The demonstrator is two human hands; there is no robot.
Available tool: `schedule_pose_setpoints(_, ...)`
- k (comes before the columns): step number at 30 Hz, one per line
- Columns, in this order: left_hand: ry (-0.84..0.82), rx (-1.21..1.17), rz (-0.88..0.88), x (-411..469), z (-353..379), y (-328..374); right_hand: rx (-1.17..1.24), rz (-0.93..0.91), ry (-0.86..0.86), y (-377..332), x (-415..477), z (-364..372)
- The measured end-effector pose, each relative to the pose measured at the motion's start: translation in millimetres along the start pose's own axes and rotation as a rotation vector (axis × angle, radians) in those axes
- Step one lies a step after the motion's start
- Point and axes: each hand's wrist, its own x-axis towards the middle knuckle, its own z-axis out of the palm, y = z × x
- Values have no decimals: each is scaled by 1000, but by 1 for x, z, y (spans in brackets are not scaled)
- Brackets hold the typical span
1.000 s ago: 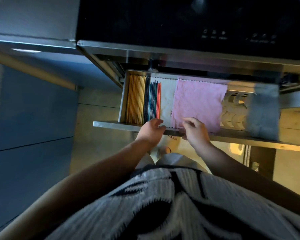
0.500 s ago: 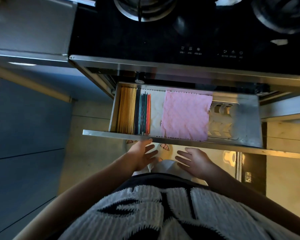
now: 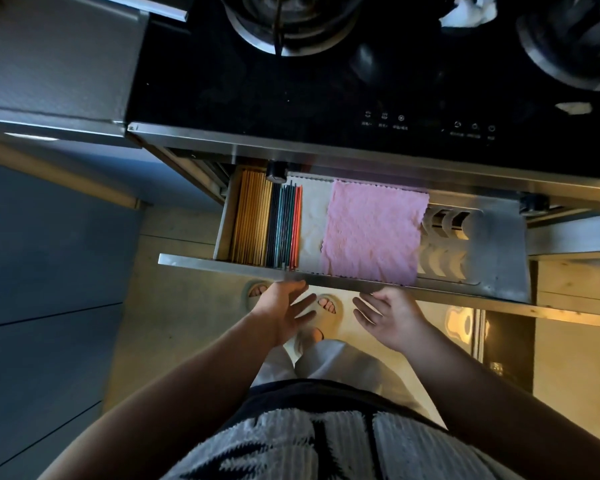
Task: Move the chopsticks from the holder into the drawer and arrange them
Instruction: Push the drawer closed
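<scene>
Black cooktop (image 3: 326,81) fills the top, w/ the steel drawer (image 3: 222,263) pulled out under it. Pink cloth (image 3: 371,233) lies mid-drawer, partly over a white liner (image 3: 312,220). At the drawer's left end lie the wooden chopsticks (image 3: 252,220), by the left wall, w/ the coloured chopsticks (image 3: 284,226) (dark, teal, red) just right of them, all side by side. Left hand (image 3: 284,313) & right hand (image 3: 392,320) hover right by the drawer's front edge, fingers spread, holding nothing.

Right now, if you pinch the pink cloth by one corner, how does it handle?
Likely floppy: the pink cloth lies flat with wavy edges, so it should drape. Probably light; its fluffy pile suggests little slip.
</scene>
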Motion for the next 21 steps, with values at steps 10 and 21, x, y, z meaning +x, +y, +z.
schedule_pose_setpoints(10,-94,25,137,26,49,54,-5,-118,-79,-67,19,44)
schedule_pose_setpoints(21,-89,28,193,58,98,102,-25,-207,-46,-129,35,81)
